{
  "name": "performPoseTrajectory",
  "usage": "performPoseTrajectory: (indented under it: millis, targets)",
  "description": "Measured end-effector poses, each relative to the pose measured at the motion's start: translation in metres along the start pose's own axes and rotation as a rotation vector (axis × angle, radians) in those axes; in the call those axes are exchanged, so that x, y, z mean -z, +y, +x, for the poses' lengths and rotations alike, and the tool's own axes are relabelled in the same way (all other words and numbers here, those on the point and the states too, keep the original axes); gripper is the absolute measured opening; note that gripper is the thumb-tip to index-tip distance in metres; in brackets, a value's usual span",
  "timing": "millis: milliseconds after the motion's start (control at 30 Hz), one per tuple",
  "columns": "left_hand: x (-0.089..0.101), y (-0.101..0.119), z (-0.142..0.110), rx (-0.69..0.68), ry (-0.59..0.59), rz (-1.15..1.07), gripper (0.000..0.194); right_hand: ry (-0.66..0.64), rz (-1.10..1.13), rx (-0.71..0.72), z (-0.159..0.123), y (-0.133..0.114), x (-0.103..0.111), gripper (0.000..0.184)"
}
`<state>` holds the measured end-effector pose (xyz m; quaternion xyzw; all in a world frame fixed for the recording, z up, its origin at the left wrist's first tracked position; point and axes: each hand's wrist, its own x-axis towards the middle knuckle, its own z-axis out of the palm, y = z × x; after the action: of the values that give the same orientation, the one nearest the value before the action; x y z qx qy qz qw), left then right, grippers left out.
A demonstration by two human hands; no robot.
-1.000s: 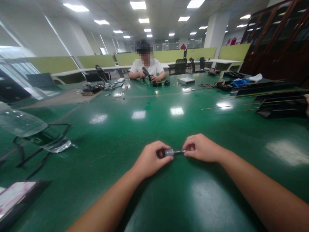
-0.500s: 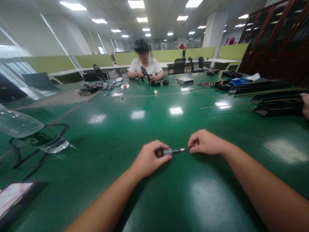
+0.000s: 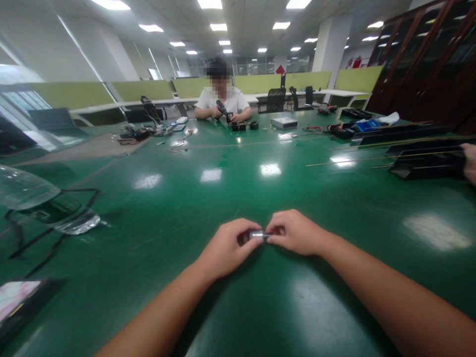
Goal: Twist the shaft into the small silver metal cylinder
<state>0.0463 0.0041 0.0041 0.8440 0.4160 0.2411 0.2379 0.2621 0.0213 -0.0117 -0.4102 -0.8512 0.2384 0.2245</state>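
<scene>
Between finger and thumb of my left hand [image 3: 227, 246] is a small silver-grey cylinder [image 3: 256, 235] with a dark end; I cannot make out its exact kind. My right hand [image 3: 293, 232] is pinched closed at the cylinder's right end, around the thin metal shaft [image 3: 266, 237] that comes out of it. Most of the shaft is hidden by those fingers. Both hands are close together, low over the green table [image 3: 238, 198], and the cylinder lies roughly level.
A clear plastic bottle [image 3: 44, 203] lies on its side at left, by a black cable [image 3: 37, 244]. A flat dark-edged object [image 3: 20, 300] is at lower left. Black channels [image 3: 427, 161] and thin rods [image 3: 334, 162] lie right, near another person's hand [image 3: 470, 163]. Someone sits opposite with a power drill [image 3: 222, 107].
My right hand has moved left along the shaft, right up to the cylinder, covering the shaft that was visible before. My left hand keeps its hold. The view has shifted slightly.
</scene>
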Motion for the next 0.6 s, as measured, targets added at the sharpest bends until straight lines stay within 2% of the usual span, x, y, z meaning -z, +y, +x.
performPoseTrajectory:
  millis: [67, 167, 367, 600]
  targets:
    - [-0.0008, 0.0000, -0.0003, -0.032, 0.005, 0.026, 0.023, 0.013, -0.006, 0.010, 0.0004, -0.0012, -0.0017, 0.010]
    - [-0.0030, -0.0030, 0.0000, 0.008, 0.031, 0.055, 0.030, 0.021, -0.009, 0.012, -0.0002, -0.0006, -0.0006, 0.009]
    - [-0.0046, -0.0056, 0.0000, 0.052, 0.002, 0.023, 0.020, 0.009, 0.005, 0.058, -0.0011, 0.0013, 0.0001, 0.014]
    - [-0.0053, -0.0045, -0.0002, 0.065, 0.009, -0.006, 0.020, 0.028, -0.004, 0.119, -0.0008, 0.0030, -0.0023, 0.015]
